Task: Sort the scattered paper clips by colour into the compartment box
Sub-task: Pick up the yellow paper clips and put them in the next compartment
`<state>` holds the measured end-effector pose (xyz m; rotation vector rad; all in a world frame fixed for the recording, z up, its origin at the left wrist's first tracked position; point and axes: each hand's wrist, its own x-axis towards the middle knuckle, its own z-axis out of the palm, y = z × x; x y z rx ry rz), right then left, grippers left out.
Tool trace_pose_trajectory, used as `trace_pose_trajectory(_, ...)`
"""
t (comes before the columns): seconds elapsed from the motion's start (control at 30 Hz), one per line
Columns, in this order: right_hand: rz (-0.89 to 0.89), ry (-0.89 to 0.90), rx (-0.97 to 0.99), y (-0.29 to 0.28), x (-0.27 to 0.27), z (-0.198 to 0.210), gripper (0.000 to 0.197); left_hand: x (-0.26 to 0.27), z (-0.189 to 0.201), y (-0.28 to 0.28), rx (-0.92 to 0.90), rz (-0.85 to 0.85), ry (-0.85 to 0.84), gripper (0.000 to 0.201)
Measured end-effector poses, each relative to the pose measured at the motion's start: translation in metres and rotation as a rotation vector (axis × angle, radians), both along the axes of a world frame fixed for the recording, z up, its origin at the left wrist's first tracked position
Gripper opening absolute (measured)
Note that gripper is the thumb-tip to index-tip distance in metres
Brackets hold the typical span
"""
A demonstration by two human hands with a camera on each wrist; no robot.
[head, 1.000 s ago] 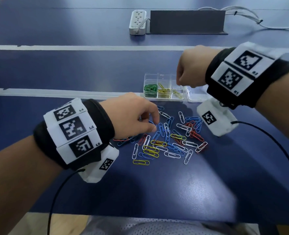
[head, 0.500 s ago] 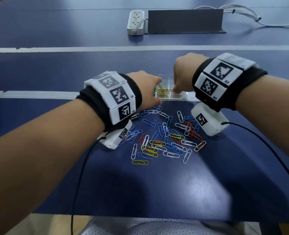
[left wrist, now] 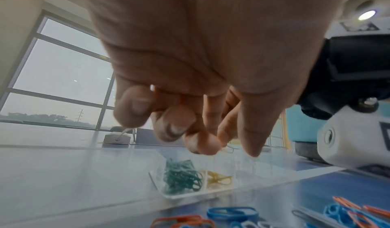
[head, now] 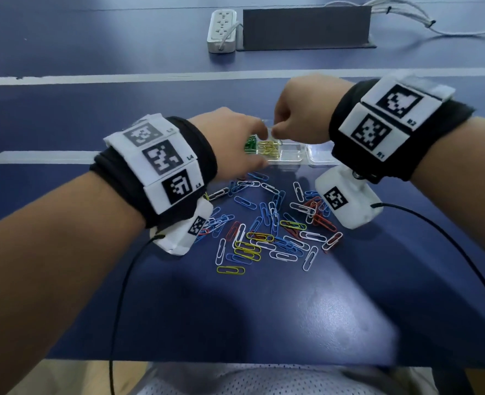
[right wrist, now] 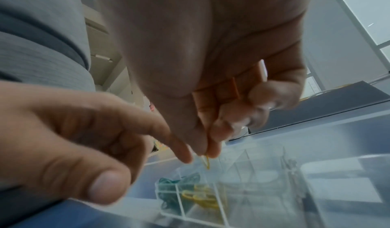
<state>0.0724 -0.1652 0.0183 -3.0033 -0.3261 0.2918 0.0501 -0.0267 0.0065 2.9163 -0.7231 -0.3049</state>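
Many blue, white, red and yellow paper clips (head: 269, 223) lie scattered on the blue table. Behind them stands the clear compartment box (head: 292, 162), with green clips (head: 250, 143) in its left cell and yellow clips (head: 269, 148) in the one beside it. My right hand (right wrist: 207, 151) hovers over the box and pinches a yellow clip (right wrist: 206, 162) between thumb and forefinger. My left hand (right wrist: 183, 158) reaches in from the left. Its outstretched index finger touches that clip, its other fingers are curled, and I see nothing held in it. In the head view both hands' fingertips meet above the yellow cell.
A second clear tray (head: 321, 156) adjoins the box on the right. A white power strip (head: 222, 31), a dark panel (head: 306, 27) and cables (head: 406, 15) lie at the far side. Black sensor cables trail from both wrists over the table's near edge.
My left hand has left the clip pile and moved up to the box. My right hand has stayed over the box, and its fingertips now meet the left's over the yellow cell.
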Motion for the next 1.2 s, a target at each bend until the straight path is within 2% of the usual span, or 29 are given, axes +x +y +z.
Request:
trace_pose_trajectory(0.13, 0.054, -0.016, -0.004, 0.0, -0.005, -0.003, 0.025, -0.006, 0.004, 0.008, -0.01, -0.023, 0.016, 0.023)
trace_pose_trajectory(0.23, 0.126, -0.046, 0.026, -0.001, -0.022, 0.002, 0.021, -0.018, 0.0, 0.014, -0.005, -0.094, 0.088, 0.014)
trace_pose_trajectory(0.33, 0.245, 0.062, -0.016, -0.002, -0.049, 0.002, 0.018, -0.03, -0.002, 0.02, -0.009, -0.161, 0.175, 0.01)
trace_pose_trajectory(0.43, 0.297, 0.213, -0.068, -0.004, -0.069, -0.004, 0.018, -0.038, 0.0, 0.02, -0.011, -0.209, 0.221, 0.009)
trace_pose_trajectory(0.6, 0.277, 0.274, -0.02, -0.007, -0.076, -0.013, 0.018, -0.047, -0.008, 0.003, 0.077, -0.289, 0.188, 0.024)
trace_pose_trajectory(0.73, 0.275, 0.247, 0.017, -0.009, -0.077, -0.009, 0.016, -0.049, -0.014, -0.002, 0.093, -0.285, 0.198, 0.017)
trace_pose_trajectory(1.03, 0.293, 0.142, 0.105, 0.002, -0.09, -0.009, 0.028, -0.054, -0.003, 0.019, -0.013, -0.192, 0.214, 0.003)
trace_pose_trajectory(1.2, 0.397, 0.168, 0.092, 0.019, -0.102, -0.012, 0.024, -0.07, -0.003, 0.046, -0.07, -0.179, 0.228, 0.008)
